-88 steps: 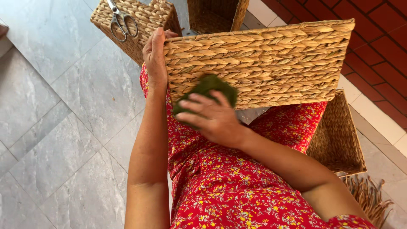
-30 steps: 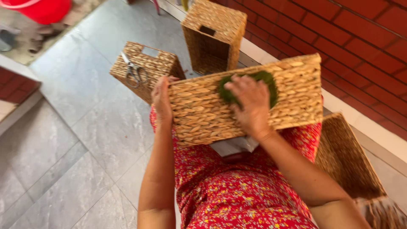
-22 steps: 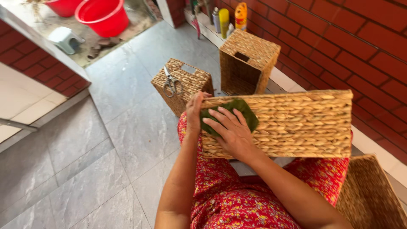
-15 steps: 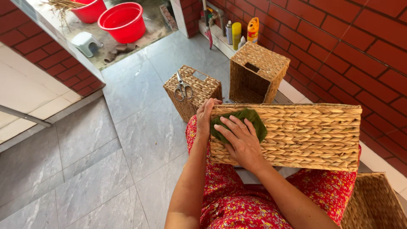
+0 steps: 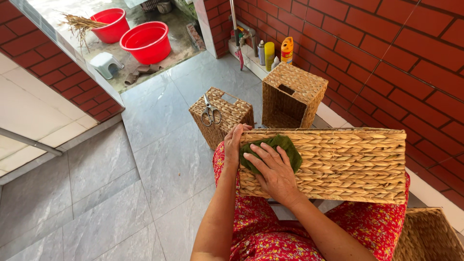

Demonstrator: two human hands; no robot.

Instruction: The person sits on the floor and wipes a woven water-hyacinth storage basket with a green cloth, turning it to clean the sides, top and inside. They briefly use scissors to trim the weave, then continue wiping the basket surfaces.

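**A:** Head cam looks straight down at a long rectangular woven straw basket (image 5: 333,164) lying across the lap of a person in a red flowered dress (image 5: 270,237). The right hand (image 5: 275,169) lies flat, fingers spread, pressing a dark green scrubbing cloth (image 5: 280,145) against the basket's near side at its left end. It isn't really a closed grip, more a palm pinning the cloth to the weave. The left hand (image 5: 233,145) is curled round the basket's left edge, steadying it.

**B:** How far along would you say the wiping is?

**A:** Hard to call. The cloth sits at the far left of that side, and the long stretch of weave to the right looks just like the part under the hand, so I can't tell wiped from unwiped. My guess is most of that face is left to cover.

**B:** What else is around?

**A:** Grey stone floor tiles (image 5: 96,193), and a red brick wall (image 5: 411,63) on the right. Two more woven baskets stand on the floor ahead: a squat one (image 5: 232,118) with metal scissors (image 5: 210,112) lying on top, and a taller cube one (image 5: 290,96) tipped on its side with the opening facing the camera. Another basket (image 5: 425,237) peeks in at bottom right. Some bottles (image 5: 275,48) stand on a ledge by the wall, and two red plastic tubs (image 5: 130,34) sit out in a sunlit yard with a bundle of dry straw (image 5: 77,21).
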